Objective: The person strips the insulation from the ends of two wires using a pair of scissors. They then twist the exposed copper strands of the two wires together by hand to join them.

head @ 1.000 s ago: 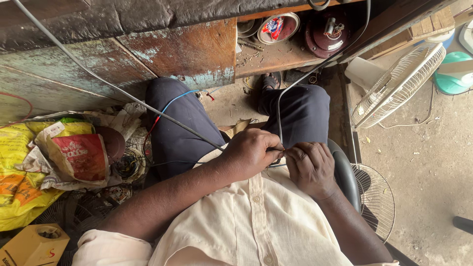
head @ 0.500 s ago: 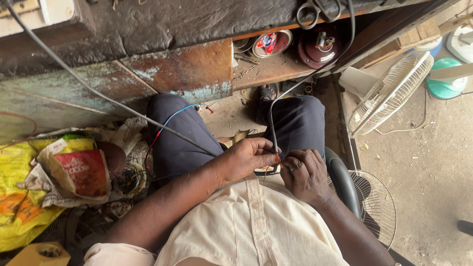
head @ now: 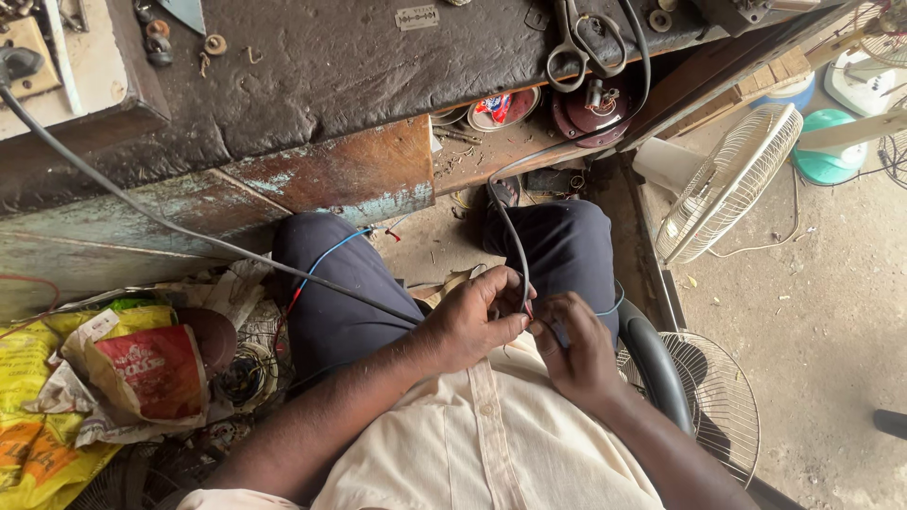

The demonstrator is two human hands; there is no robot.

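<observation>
I sit at a worn workbench (head: 321,85) with both hands together over my lap. My left hand (head: 470,321) pinches the end of a grey cable (head: 508,236) that runs up to the bench top. My right hand (head: 578,348) meets it fingertip to fingertip and grips the same cable end, where thin red and blue wire strands show. A thin blue wire (head: 326,257) lies across my left thigh. A second dark cable (head: 189,231) crosses from the upper left toward my hands.
Scissors (head: 578,38) lie on the bench top. Tins and a round dark part (head: 593,111) sit on the shelf below. Yellow and red bags (head: 104,378) pile at the left. Fan grilles (head: 727,184) and a teal fan base (head: 827,156) stand at the right.
The view has tilted up, showing more of the bench top and the scissors. My hands stay together on the cable end with small finger movements.
</observation>
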